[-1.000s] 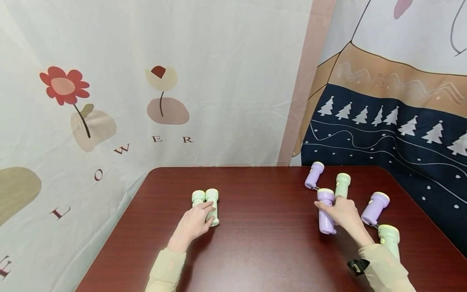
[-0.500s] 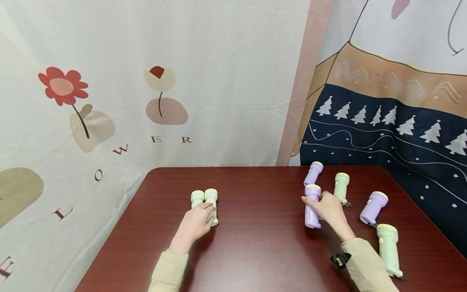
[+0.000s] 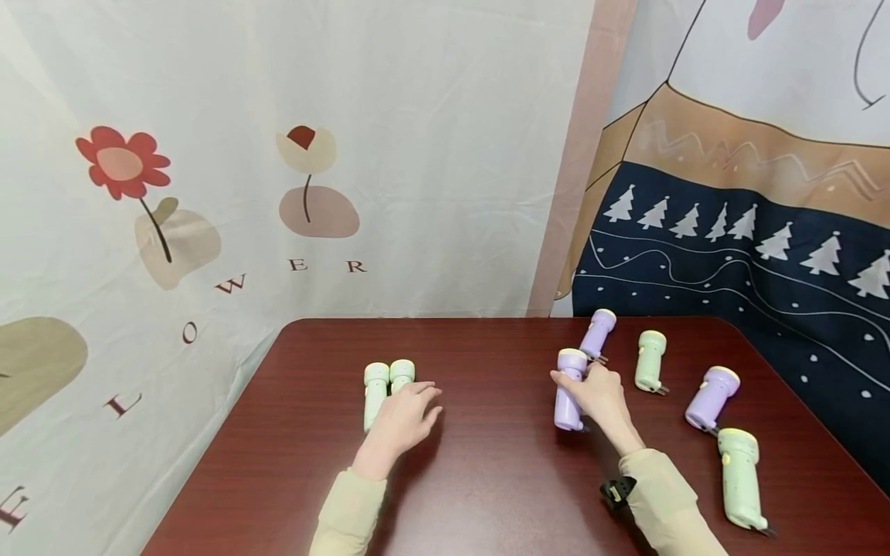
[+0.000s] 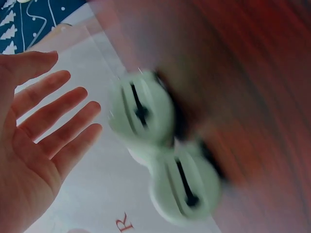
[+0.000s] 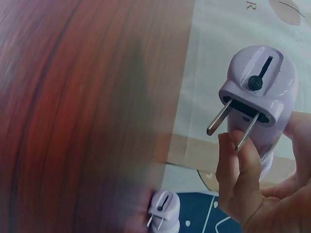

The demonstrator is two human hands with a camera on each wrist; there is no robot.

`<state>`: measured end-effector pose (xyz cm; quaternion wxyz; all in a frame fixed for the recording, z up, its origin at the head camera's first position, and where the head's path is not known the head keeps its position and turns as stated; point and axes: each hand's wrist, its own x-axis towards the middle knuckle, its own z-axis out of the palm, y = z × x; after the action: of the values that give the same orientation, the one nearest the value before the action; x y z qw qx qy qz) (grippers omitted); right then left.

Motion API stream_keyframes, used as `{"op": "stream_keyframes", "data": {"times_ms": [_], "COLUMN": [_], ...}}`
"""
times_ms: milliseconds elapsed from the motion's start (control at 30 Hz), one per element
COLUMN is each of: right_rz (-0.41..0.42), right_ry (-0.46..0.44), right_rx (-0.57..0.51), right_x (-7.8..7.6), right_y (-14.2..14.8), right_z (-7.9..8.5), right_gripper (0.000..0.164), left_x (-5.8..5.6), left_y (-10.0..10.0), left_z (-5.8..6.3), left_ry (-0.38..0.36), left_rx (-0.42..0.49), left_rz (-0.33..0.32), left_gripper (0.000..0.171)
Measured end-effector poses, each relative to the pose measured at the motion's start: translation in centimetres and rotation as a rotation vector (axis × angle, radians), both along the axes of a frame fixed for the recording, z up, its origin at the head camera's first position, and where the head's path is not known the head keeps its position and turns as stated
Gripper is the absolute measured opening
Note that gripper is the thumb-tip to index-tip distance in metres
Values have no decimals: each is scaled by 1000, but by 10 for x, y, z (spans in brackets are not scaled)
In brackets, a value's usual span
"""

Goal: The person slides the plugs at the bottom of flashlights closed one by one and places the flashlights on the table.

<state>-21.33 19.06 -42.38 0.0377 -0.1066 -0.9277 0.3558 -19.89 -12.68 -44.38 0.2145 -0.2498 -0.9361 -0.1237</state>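
Between the thumb and fingers of my right hand (image 3: pixel 601 395) is a purple flashlight (image 3: pixel 568 394), its lens end toward the back. In the right wrist view, two metal plug prongs (image 5: pixel 237 121) stick out of its tail. My left hand (image 3: pixel 403 421) has its fingers spread and holds nothing. Just beyond it, two pale green flashlights lie side by side; the left one (image 3: pixel 376 390) shows most of its length, while the hand covers the lower part of the right one (image 3: pixel 402 372). Their tail ends (image 4: pixel 143 104) appear beside the open palm in the left wrist view.
Several more flashlights lie on the right of the brown table (image 3: pixel 480 479): a purple one (image 3: pixel 598 332) at the back, a green one (image 3: pixel 650 361), another purple one (image 3: pixel 712 398) and a larger-looking green one (image 3: pixel 741 479). A printed curtain (image 3: pixel 445 193) hangs behind the table.
My right hand has carried the purple flashlight leftward, away from the green one at the back right. My left hand has come off the green flashlights and shifted right, fingers spreading.
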Motion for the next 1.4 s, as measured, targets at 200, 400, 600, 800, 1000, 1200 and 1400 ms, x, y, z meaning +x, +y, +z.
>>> {"op": "stream_keyframes", "data": {"times_ms": [200, 400, 600, 800, 1000, 1200, 1400], "right_rz": [-12, -10, -5, -5, -1, -8, -19], "right_ry": [12, 0, -16, -22, -8, 13, 13], "right_rx": [-2, -73, -82, -83, -80, -92, -110], "right_x": [-3, -4, -6, -7, -7, -6, -5], "right_y": [-13, -24, -30, -35, -41, -46, -50], "right_z": [-1, 0, -2, -4, -3, -2, -1], "right_gripper": [61, 59, 65, 68, 68, 67, 67], "left_x": [0, -2, -4, -2, 0, 3, 5], "left_y": [24, 44, 60, 75, 87, 97, 105], "left_z": [3, 2, 0, 0, -3, -2, 0], "left_ry": [23, -2, -7, -3, -12, -71, -85], "left_rx": [1, -20, -47, -45, -68, -89, -103], "left_rz": [-49, -73, -91, -121, -141, -150, -153], "left_gripper": [26, 33, 39, 48, 57, 67, 69]}}
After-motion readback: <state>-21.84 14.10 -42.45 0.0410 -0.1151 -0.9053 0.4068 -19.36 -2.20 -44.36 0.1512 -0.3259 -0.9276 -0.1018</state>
